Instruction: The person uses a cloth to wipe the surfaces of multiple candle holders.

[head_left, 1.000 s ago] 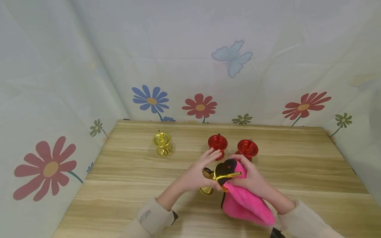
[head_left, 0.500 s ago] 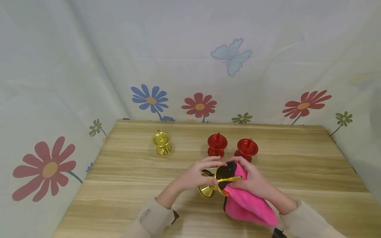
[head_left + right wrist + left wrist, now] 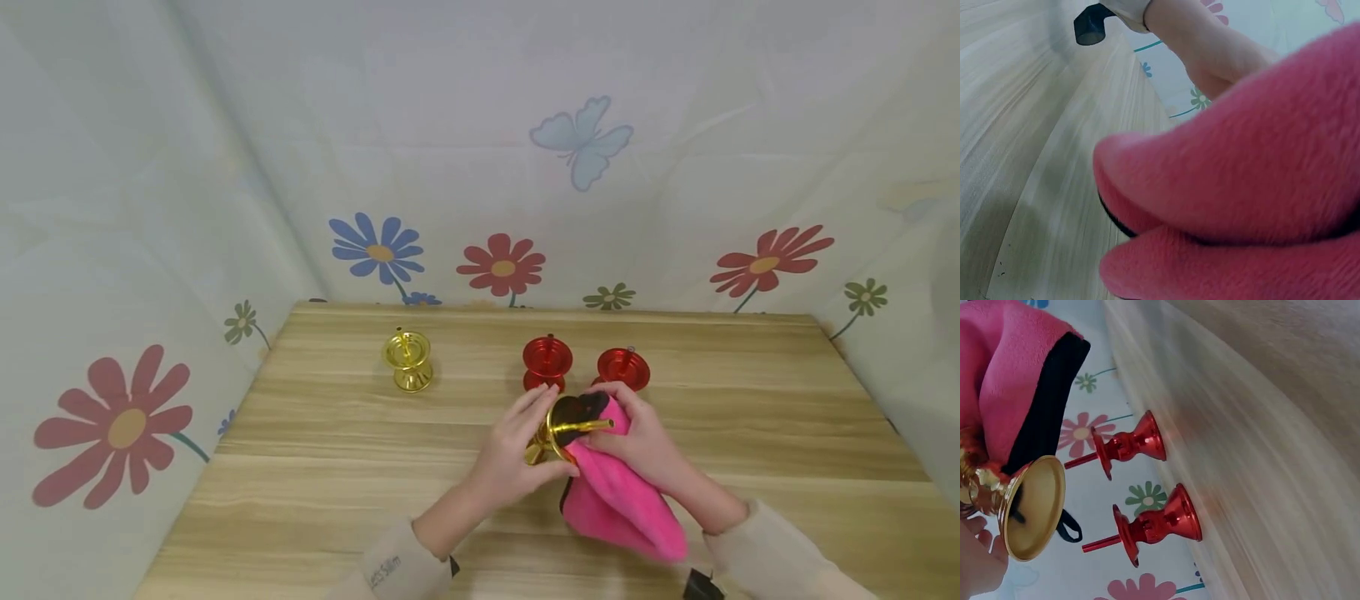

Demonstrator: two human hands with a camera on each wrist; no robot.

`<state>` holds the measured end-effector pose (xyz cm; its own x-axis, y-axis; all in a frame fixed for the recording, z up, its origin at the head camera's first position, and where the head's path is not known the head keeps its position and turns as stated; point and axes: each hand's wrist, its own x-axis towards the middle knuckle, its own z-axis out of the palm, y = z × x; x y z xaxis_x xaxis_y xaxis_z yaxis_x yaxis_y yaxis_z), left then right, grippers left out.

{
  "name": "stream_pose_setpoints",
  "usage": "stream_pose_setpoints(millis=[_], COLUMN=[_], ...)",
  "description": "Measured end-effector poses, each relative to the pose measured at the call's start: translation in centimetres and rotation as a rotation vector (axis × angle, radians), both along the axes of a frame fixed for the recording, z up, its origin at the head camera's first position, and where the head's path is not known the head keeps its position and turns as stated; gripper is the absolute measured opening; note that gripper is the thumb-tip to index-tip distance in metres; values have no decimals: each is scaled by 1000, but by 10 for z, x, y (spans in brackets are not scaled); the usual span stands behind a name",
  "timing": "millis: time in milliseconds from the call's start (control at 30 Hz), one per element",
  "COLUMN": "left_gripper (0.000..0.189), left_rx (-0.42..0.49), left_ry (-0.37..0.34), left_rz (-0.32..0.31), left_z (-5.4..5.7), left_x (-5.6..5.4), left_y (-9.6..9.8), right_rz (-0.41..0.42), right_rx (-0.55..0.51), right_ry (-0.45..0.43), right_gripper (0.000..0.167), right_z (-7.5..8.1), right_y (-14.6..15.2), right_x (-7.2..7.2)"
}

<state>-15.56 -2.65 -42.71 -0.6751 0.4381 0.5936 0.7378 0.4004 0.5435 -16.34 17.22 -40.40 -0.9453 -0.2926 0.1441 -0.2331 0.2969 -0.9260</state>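
Held holder: a gold holder (image 3: 576,427) is between the two hands, over the near-middle of the table (image 3: 300,508), tipped onto its side.
Long axis: runs across the person's front; spike points right towards the cloth hand, foot lies to the left.
Left hand: this hand (image 3: 506,458) is clamped round the holder, fingers on the far side of the dish, thumb on the near side; the nearer hand to the foot.
Right hand: this hand (image 3: 641,437) grips the cloth, just right of the dish and nearer to the spike's tip.
Cloth: pink cloth (image 3: 626,504), its black edging against the dish around the spike, the rest hanging down towards the person.
Red pair: two upright holders stand just beyond the hands, the left one (image 3: 547,358) behind the left fingertips, the right one (image 3: 625,368) partly hidden by the right hand; nearest obstacles on the far side.
Other gold: a second holder (image 3: 408,362), upright, well to the left and out of the hands' way.
Backdrop: flowered sheet (image 3: 435,133) behind the table.
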Motion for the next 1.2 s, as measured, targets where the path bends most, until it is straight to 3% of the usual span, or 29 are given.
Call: stream_pose_setpoints(millis=[67,233,333,400,533,633,733,900,967,1100,1200], left_gripper=[79,78,80,79,67,69,79,80,79,86,90], left_rx=[-17,-80,-102,-69,29,-3,-62,-99,-120,-177,-165], left_ry=[-88,-471,-569,-546,-278,-83,-21,-50,-126,-353,-451], left_rz=[-20,-170,-223,-190,-64,1,27,26,-28,-195,-234], left_z=[3,10,12,11,4,0,1,6,8,14,14], left_x=[-1,-15,-22,-21,-11,-4,-1,-3,-7,-16,-21], left_y=[-1,-14,-20,-20,-12,-4,2,3,0,-10,-15], right_rz=[1,52,90,83,32,13,-2,2,18,96,128], right_rx=[1,58,76,59,4,-12,-6,4,20,47,40], right_ry=[0,26,41,45,30,-7,-33,-44,-30,6,25], right_gripper=[45,41,40,40,40,41,41,41,40,38,37], right_z=[0,-1,-1,-1,1,3,5,6,5,3,2], right_y=[-1,0,1,2,3,3,3,2,3,5,5], right_x=[0,1,0,-1,-4,-6,-5,-3,-2,0,1])
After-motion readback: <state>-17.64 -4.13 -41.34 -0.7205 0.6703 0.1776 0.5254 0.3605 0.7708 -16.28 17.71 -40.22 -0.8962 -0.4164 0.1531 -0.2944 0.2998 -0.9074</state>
